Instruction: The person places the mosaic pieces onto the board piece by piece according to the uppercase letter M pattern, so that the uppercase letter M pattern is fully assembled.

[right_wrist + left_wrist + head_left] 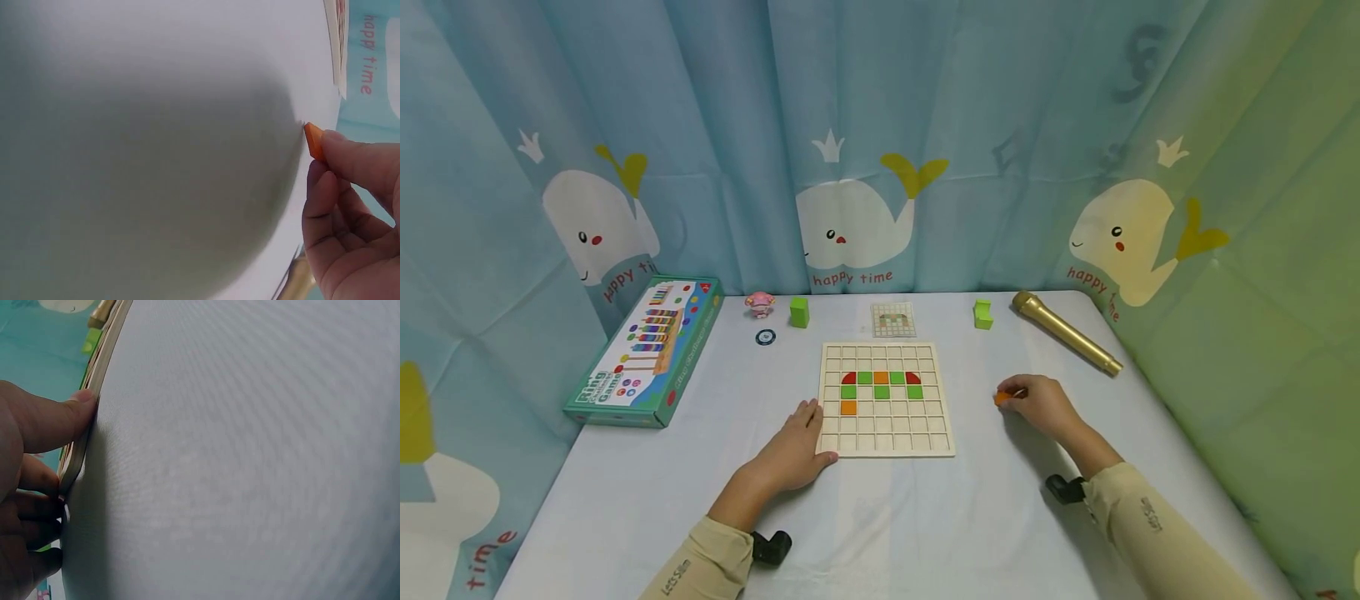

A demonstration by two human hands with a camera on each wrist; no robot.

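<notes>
A wooden grid board (887, 446) lies at the middle of the table, with red, green and orange tiles in several of its squares. My left hand (790, 447) rests at the board's left front corner. In the left wrist view the left thumb (69, 415) touches the board's edge (106, 365). To the right of the board, my right hand (1041, 404) pinches an orange tile (1002, 398) between thumb and fingers. The same orange tile (314, 142) shows at the fingertips in the right wrist view, just over the white cloth.
Behind the board lies a small pattern card (893, 320). Green blocks (800, 312) stand at the back, near a pink figurine (760, 304) and a round dark disc (765, 337). A gold microphone (1067, 333) lies back right, a boxed game (647, 350) at left.
</notes>
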